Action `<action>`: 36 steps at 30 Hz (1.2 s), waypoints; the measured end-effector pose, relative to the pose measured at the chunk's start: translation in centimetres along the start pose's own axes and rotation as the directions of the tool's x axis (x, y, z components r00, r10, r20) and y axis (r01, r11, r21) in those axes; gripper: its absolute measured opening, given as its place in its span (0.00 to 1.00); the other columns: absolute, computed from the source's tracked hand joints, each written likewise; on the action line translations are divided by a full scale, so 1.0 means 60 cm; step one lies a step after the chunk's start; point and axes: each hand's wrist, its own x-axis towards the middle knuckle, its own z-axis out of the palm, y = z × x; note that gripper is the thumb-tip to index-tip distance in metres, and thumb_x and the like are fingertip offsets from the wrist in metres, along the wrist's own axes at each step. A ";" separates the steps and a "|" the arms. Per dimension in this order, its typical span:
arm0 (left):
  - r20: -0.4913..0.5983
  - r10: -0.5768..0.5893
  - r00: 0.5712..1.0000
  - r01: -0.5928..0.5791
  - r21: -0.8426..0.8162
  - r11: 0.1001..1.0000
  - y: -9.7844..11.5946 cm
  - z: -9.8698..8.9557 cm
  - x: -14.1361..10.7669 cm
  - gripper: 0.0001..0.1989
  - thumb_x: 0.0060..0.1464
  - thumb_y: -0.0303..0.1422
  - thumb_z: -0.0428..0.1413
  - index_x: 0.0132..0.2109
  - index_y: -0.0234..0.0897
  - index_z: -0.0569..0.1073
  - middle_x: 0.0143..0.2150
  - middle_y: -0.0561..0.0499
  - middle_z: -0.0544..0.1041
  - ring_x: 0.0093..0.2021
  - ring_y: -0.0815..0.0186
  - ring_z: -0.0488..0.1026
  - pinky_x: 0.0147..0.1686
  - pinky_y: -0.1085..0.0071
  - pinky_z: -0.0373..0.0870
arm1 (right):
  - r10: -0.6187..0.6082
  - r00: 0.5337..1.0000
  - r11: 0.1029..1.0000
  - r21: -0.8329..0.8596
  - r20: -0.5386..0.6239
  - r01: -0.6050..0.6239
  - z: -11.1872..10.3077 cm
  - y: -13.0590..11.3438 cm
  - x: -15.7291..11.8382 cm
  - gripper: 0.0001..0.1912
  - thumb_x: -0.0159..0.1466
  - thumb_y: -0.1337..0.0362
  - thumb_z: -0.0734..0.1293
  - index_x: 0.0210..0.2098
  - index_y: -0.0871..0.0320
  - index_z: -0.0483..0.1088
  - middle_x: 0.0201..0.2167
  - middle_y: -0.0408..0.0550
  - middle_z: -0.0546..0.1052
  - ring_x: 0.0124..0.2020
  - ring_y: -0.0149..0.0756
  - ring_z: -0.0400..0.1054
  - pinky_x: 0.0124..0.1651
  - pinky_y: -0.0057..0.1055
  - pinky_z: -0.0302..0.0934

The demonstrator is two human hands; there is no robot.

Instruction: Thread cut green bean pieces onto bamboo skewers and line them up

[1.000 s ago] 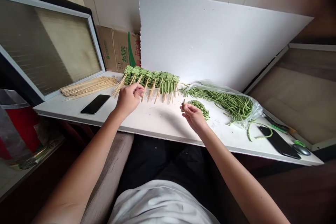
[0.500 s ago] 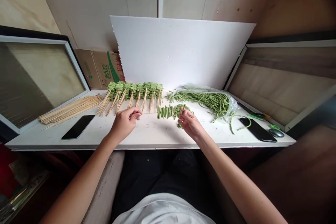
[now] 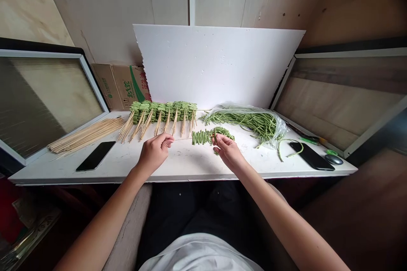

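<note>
Pinching narrowly, your right hand grips a row of green long-bean pieces near its right end. The row lies flat on the white board, long axis left-right, free end pointing left. Your left hand is nearly closed; whether it holds anything, cannot tell. Bean skewers lie far, sticks toward you.

long beans: mid green, with paler glints
skewers: pale straw yellow
cardboard box: tan, with a green stripe and green lettering
foam board: plain white
desk: white, with faint grey smudges
phone: glossy black
</note>
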 end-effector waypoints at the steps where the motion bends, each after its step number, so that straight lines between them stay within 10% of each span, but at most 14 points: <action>1: -0.004 -0.002 1.000 0.002 0.005 1.000 0.000 0.000 0.000 0.11 0.66 0.29 0.51 0.41 0.39 0.78 0.30 0.52 0.81 0.31 0.63 0.79 0.34 0.70 0.71 | -0.001 1.000 1.000 0.004 0.007 0.001 0.000 0.000 0.000 0.23 0.50 0.45 0.84 0.34 0.52 0.80 0.36 0.46 0.76 0.35 0.33 0.64 0.35 0.31 0.60; 19: -0.021 0.043 0.999 -0.042 0.051 0.998 -0.006 0.009 -0.003 0.10 0.65 0.27 0.52 0.41 0.39 0.78 0.29 0.52 0.81 0.30 0.64 0.79 0.33 0.70 0.71 | 0.033 0.998 0.999 0.028 0.059 -0.035 -0.002 0.005 -0.002 0.20 0.55 0.45 0.82 0.37 0.51 0.81 0.38 0.45 0.78 0.37 0.33 0.66 0.38 0.28 0.62; 36: -0.109 0.139 0.984 -0.118 0.181 0.976 0.026 -0.006 -0.005 0.14 0.58 0.16 0.51 0.39 0.38 0.77 0.32 0.53 0.84 0.34 0.65 0.83 0.32 0.74 0.73 | -0.169 0.977 0.984 -0.085 -0.134 0.158 0.007 0.014 -0.001 0.19 0.51 0.46 0.83 0.33 0.52 0.85 0.31 0.47 0.80 0.32 0.34 0.68 0.35 0.34 0.63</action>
